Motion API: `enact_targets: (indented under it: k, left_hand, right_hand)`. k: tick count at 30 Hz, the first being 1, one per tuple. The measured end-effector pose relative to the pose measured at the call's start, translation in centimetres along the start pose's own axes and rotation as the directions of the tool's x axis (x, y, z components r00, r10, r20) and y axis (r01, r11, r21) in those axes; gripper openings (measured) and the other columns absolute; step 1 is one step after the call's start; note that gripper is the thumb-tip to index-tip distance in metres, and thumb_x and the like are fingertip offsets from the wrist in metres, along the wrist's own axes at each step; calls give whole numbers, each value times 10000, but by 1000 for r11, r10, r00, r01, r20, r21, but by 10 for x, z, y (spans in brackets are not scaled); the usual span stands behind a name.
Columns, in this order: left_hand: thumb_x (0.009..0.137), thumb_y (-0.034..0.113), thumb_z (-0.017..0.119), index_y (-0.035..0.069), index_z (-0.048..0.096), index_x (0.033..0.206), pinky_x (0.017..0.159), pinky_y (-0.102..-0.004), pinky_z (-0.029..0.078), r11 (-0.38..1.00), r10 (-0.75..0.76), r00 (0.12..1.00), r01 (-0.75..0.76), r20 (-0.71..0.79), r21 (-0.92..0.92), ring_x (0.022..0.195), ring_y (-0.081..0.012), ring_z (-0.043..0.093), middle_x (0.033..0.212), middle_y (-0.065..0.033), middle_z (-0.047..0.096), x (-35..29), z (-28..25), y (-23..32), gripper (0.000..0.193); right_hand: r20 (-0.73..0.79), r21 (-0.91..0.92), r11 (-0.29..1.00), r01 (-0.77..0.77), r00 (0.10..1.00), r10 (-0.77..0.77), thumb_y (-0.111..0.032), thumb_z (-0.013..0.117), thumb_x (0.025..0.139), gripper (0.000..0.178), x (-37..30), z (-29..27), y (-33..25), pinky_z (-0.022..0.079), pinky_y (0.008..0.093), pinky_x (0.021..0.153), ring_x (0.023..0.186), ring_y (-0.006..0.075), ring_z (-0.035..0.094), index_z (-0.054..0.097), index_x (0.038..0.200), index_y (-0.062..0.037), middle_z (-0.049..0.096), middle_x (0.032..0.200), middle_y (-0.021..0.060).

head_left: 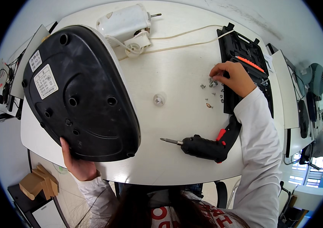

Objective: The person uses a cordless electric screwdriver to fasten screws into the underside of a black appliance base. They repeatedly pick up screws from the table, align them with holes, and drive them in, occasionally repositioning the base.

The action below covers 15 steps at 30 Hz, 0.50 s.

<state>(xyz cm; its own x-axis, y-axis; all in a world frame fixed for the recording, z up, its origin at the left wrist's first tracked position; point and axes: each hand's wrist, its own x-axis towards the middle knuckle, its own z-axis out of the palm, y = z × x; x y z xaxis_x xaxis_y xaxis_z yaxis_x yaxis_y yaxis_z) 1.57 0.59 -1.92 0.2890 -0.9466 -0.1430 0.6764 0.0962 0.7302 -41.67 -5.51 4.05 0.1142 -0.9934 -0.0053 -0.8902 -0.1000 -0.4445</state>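
Note:
A large black plastic appliance base (93, 76) stands tilted at the left, its underside with holes and two labels turned up. My left hand (78, 163) grips its lower edge, thumb on the black face and fingers hidden beneath. My right hand (233, 78) is over the small screws (213, 82) beside the tool case, thumb and forefinger bent close together; whatever lies between the fingertips is too small to make out. Several more screws and nuts are scattered just below it. A black cordless screwdriver (207, 148) with a red trigger lies near the front edge, bit pointing left.
The open black tool case (245, 53) with an orange strip lies at the right. A white motor (125, 22) with a metal shaft and a pale cord (184, 46) sits at the back. A small round translucent part (159, 99) rests mid-table. Cardboard (38, 184) stands lower left.

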Motion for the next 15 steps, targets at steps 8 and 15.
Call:
enact_targets:
  k: [8,15]
  left_hand:
    - [927,298,510,21,501,1265,971,-373,434,1000,-1,1000,1,-7,28,1139,-229,538,1270,-103,543,-1,0,1,436]
    - [931,296,504,21,501,1262,970,-368,431,1000,1,1000,-1,-6,19,1134,-228,540,1266,-105,545,0,-1,1,431]
  right_hand:
    - [-67,-17,974,225,972,-225,-41,684,738,136,-1,3,-7,471,304,656,740,199,599,686,866,-89,648,762,58]
    - [-64,-33,989,146,987,-148,-23,723,689,150,-6,12,-14,450,274,606,725,166,572,670,825,-58,636,761,36]
